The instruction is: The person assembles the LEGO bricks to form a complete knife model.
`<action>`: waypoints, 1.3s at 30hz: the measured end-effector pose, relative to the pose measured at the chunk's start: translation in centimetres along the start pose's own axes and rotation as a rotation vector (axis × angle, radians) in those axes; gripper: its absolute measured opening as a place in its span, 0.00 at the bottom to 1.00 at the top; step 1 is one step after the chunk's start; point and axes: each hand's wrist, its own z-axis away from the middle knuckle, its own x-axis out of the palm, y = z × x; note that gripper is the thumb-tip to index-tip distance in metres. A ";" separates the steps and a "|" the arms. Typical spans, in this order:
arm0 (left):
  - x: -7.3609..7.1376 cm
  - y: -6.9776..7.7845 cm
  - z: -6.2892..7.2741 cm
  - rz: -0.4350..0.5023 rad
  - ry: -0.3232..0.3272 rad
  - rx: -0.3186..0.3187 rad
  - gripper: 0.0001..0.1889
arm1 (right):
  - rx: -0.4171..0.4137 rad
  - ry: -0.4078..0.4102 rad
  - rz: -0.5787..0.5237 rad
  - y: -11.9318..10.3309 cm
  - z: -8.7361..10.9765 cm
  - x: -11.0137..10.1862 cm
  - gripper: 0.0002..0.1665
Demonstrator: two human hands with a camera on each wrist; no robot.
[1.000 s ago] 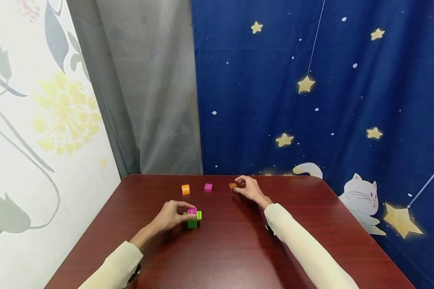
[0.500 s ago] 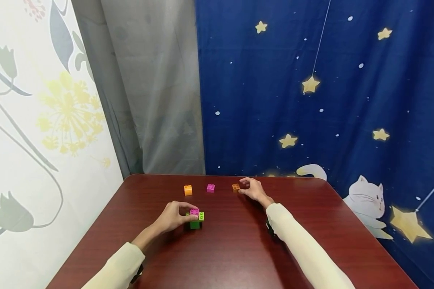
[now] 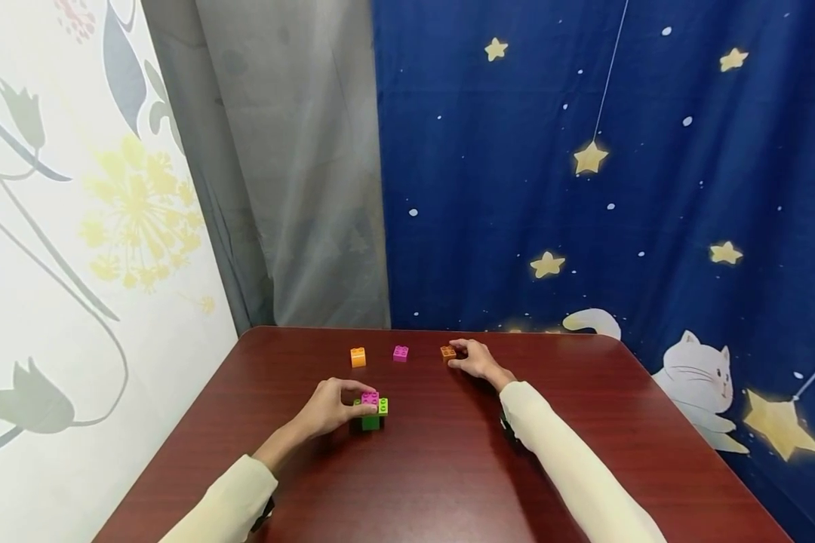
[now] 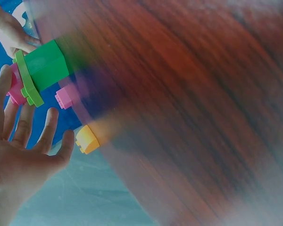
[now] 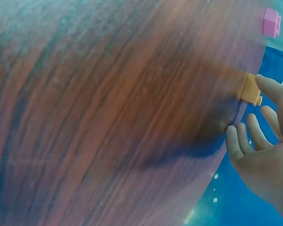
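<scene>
My left hand (image 3: 327, 407) holds a pink brick (image 3: 370, 397) between thumb and finger. That brick sits on a lime-green plate (image 3: 383, 407) with a green brick (image 3: 370, 424) beneath; in the left wrist view the green brick (image 4: 47, 66) shows large beside the fingers. Whether the stack touches the table, I cannot tell. At the far side, my right hand (image 3: 478, 359) is at an orange-brown brick (image 3: 447, 354), thumb and forefinger spread at its right side. In the right wrist view the thumb lies close against this brick (image 5: 250, 89), the other fingers loosely extended.
A yellow-orange brick (image 3: 358, 357) with a curved face and another pink brick (image 3: 400, 354) stand in a row left of the orange-brown one. The dark red table (image 3: 435, 483) ends just behind them at a blue starry curtain (image 3: 475, 188) and a grey curtain (image 3: 312, 188).
The view has turned slightly left, shifting everything rightward. My right hand drew back a little from the orange-brown brick, then came closer again. The left hand keeps its hold on the stack's pink brick.
</scene>
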 end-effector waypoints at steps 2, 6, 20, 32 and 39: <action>0.1 0.0 0.0 -0.011 0.001 0.000 0.14 | -0.006 -0.011 0.016 0.1 0.2 0.1 0.29; 0.2 0.1 0.2 -0.021 0.007 0.002 0.14 | -0.013 -0.003 0.014 0.2 0.5 0.2 0.25; 0.3 -0.1 0.4 -0.007 0.015 0.013 0.14 | -0.139 -0.037 0.014 -0.7 2.5 0.5 0.17; 0.2 0.0 0.1 -0.036 0.026 0.001 0.14 | -0.235 -0.065 0.002 -1.3 4.8 0.6 0.18; 0.1 -0.1 0.1 -0.028 0.024 0.017 0.15 | -0.279 -0.074 0.028 -1.1 5.8 1.0 0.20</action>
